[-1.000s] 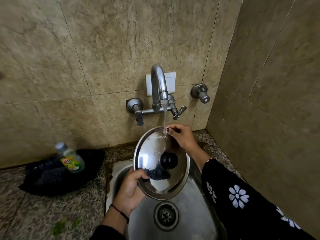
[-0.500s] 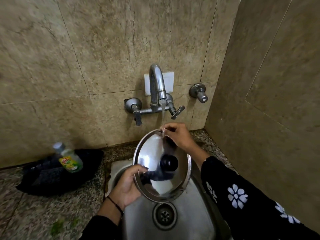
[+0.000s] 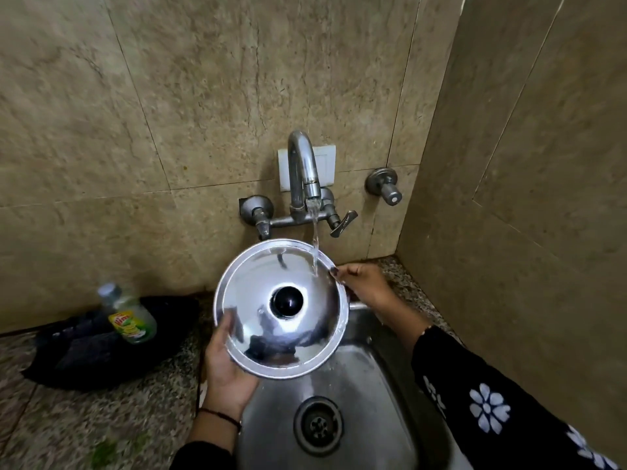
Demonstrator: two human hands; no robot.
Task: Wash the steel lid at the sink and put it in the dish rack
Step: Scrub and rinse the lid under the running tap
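Observation:
The round steel lid [image 3: 258, 300] with a black knob in its middle is held over the steel sink [image 3: 376, 378], its top face turned up toward me. My left hand [image 3: 227, 371] grips its lower left rim from beneath. My right hand [image 3: 363, 286] pinches the upper right rim. Water from the wall tap [image 3: 303, 171] runs onto the lid's upper right part, close to my right fingers. No dish rack is in view.
A dish soap bottle [image 3: 130, 317] lies on a black cloth [image 3: 84, 354] on the speckled counter at left. The drain [image 3: 317, 425] sits in the sink bottom. Tiled walls close in behind and at right, with a separate valve [image 3: 385, 184] on the back wall.
The lid has been tipped from a steep tilt to face up at me. My right hand slid from the top rim to the right rim; my left hand shifted under the lower left.

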